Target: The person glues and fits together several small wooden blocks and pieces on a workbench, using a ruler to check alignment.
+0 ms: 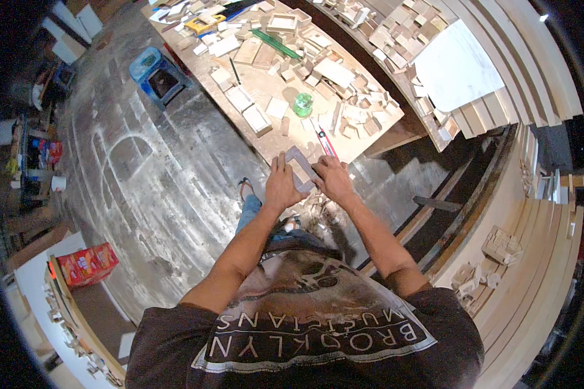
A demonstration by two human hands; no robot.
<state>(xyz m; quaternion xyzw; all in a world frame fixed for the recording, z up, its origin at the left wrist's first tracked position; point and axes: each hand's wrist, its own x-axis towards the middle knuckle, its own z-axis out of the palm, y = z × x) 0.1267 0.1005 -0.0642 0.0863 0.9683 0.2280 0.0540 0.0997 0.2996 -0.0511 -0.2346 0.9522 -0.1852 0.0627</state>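
Observation:
At the near corner of the workbench (271, 148), both my hands hold a small rectangular wooden frame (295, 154) with a grey-brown border and an open middle. My left hand (281, 185) grips its left side, fingers along the border and thumb toward the lower edge. Its right side is pinched by my right hand (332, 178), whose fingers are bent; the fingertips are partly hidden. Just beyond my right hand lies a red and white utility knife (326, 141). A green transparent container (303, 104) stands farther up the bench.
Many small wooden blocks and box pieces cover the bench, with a green strip (276, 44) and a yellow-handled saw (204, 24) among them. Left of it stands a blue stool (157, 74). A white board (457, 68) and stacked planks (532, 272) are at right. Shavings litter the floor.

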